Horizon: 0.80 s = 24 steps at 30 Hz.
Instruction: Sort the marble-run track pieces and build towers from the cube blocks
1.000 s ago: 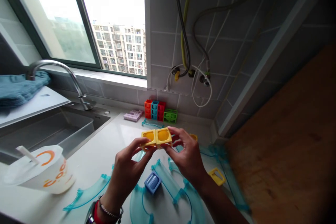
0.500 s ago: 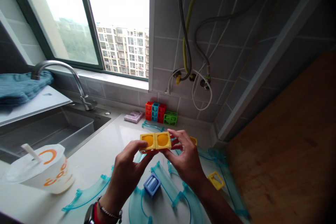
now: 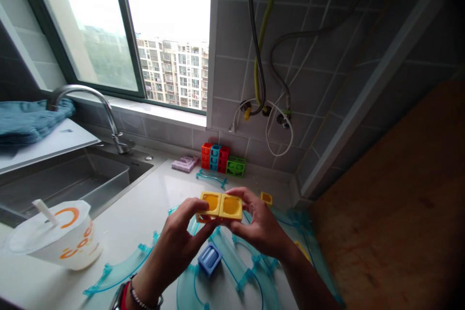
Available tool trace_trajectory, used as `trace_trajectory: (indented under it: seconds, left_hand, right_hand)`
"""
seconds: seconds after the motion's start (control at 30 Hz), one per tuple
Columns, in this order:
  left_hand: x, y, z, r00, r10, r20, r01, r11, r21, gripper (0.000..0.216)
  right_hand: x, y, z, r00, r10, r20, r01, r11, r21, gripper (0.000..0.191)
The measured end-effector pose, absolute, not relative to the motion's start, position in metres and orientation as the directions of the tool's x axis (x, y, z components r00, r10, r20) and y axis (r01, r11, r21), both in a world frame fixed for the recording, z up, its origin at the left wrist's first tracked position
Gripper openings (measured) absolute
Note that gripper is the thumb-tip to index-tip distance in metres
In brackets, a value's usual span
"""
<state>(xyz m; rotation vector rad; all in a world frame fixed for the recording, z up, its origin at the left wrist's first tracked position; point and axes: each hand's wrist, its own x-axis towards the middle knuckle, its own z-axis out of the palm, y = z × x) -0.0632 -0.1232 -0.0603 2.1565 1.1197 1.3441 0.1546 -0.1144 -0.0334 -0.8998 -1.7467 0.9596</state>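
Yellow, apparently plastic: pair of open-faced blocks (image 3: 221, 205), set side by side and raised above the surface (image 3: 141, 208) between the fingers of both hands. Left hand (image 3: 181, 232): fingers closed on the left block, index tip at the edge of the recess, thumb underneath. Right hand (image 3: 259, 230): fingers partly curled about the right end, thumb beneath, opening no wider than the block.

Note the seam midway between the two grips; latched or merely pressed together, impossible to tell. Possible fault: separation at the seam, from uneven outward pull. Possible fault: slip at one end, from a shallow fingertip hold. In case of a drop, likely impact on the blue block (image 3: 209, 257) or straight track piece (image 3: 230, 254), both below the fingers. Avoid a low sweep to the left: risk of dislodging the curved track piece (image 3: 125, 266), beside the left hand, or, farther left, of tipping the cup (image 3: 54, 237).

Surface: white, smooth, faintly reflective. Just beyond the right fingers, loose yellow block (image 3: 266, 198); farther beyond, stacked coloured blocks (image 3: 215, 157) near the tiled wall (image 3: 232, 72). Far left of the fingers, sink (image 3: 141, 170) and faucet (image 3: 85, 88). Above and beyond, window (image 3: 174, 72); far right, wood-toned panel (image 3: 392, 213).
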Motion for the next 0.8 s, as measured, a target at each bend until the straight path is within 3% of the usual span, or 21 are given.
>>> trace_trajectory:
  seconds: [0.47, 0.7, 0.8]
  left_hand:
    - [-0.064, -0.130, -0.059, 0.178, 0.868, 0.464, 0.341, -0.497, 0.798, 0.032]
    - [-0.043, -0.126, -0.058, -0.123, 0.913, 0.389, 0.043, -0.387, 0.921, 0.060]
    - [-0.037, -0.123, -0.062, -0.061, 0.977, 0.204, -0.199, -0.212, 0.957, 0.070]
  right_hand:
    - [0.144, -0.115, -0.047, -0.280, 0.936, 0.215, -0.081, 0.200, -0.976, 0.046]
    - [0.137, -0.111, -0.050, -0.125, 0.974, 0.189, -0.186, 0.165, -0.969, 0.043]
    - [0.134, -0.111, -0.050, -0.076, 0.978, 0.194, -0.264, 0.168, -0.950, 0.042]
